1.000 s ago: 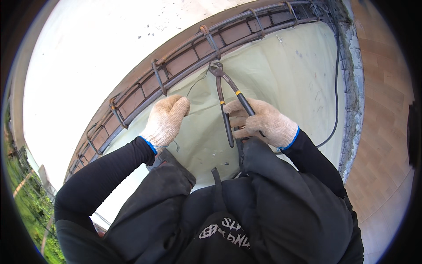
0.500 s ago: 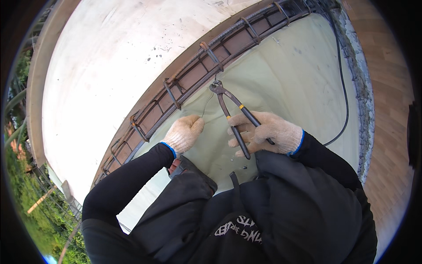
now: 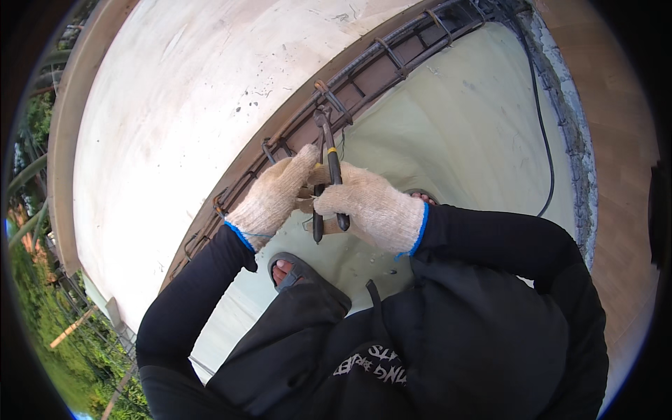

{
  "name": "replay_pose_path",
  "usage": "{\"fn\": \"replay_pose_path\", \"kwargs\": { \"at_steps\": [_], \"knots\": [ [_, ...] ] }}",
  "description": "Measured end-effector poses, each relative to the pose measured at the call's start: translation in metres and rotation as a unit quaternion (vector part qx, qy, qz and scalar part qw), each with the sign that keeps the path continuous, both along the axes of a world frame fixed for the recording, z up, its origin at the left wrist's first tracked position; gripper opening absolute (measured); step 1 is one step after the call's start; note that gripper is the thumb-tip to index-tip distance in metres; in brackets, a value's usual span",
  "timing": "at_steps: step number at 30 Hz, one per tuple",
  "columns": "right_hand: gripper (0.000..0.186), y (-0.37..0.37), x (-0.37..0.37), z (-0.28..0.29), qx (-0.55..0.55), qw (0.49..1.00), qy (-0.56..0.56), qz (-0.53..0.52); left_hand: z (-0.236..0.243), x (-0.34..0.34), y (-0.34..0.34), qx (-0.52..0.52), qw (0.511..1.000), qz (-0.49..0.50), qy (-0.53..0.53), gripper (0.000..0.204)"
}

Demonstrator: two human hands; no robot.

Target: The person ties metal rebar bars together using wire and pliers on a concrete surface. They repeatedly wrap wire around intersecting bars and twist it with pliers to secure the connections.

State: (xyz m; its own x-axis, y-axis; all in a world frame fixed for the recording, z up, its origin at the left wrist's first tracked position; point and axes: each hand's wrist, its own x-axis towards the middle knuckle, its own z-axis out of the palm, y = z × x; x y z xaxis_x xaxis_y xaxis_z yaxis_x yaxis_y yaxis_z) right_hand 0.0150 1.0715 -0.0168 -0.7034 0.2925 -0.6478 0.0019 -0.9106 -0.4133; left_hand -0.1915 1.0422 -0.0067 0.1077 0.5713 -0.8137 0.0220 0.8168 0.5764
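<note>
My right hand (image 3: 374, 206), in a cream knit glove with a blue cuff, grips the black handles of end-cutting pincers (image 3: 331, 150) with yellow bands. The handles are nearly together, and the pincers' head touches or overlaps the rebar cage (image 3: 381, 52). My left hand (image 3: 271, 196), in a matching glove, is right beside the pincers, its fingers curled inward and partly hidden behind the handles. What those fingers hold, if anything, I cannot make out. A short dark wire end (image 3: 343, 136) hangs from the cage just right of the pincers.
The cage lies in a brown-sided channel between a pale board (image 3: 175, 84) and greenish sheeting (image 3: 455, 126). A black cable (image 3: 544, 133) runs along the rough concrete edge (image 3: 570, 140) at right. My sandalled foot (image 3: 297, 273) stands on the sheeting. Greenery (image 3: 49, 336) shows beyond the left edge.
The pincers have moved up and left onto the cage, and their handles have closed together. My left hand, which had a thin wire at its fingers, has come up beside the pincers; that wire is hidden.
</note>
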Motion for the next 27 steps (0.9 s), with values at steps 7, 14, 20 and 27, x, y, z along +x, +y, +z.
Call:
{"fn": "replay_pose_path", "kwargs": {
  "at_steps": [7,14,20,27],
  "knots": [
    [0.053,-0.010,-0.052,0.001,0.220,0.948,-0.079,0.215,-0.049,-0.058,0.029,0.285,0.858,-0.417,0.097,0.047],
    [0.052,0.004,0.002,-0.019,0.348,0.911,-0.053,0.215,0.044,-0.079,0.076,-0.027,0.891,-0.370,0.261,0.058],
    [0.045,0.019,0.054,-0.026,0.264,0.908,-0.223,0.236,0.010,-0.137,0.102,0.152,0.715,-0.503,0.461,0.071],
    [0.048,0.031,0.053,-0.025,0.229,0.897,-0.264,0.270,-0.060,-0.101,0.127,0.142,0.816,-0.503,0.249,0.057]
  ]
}}
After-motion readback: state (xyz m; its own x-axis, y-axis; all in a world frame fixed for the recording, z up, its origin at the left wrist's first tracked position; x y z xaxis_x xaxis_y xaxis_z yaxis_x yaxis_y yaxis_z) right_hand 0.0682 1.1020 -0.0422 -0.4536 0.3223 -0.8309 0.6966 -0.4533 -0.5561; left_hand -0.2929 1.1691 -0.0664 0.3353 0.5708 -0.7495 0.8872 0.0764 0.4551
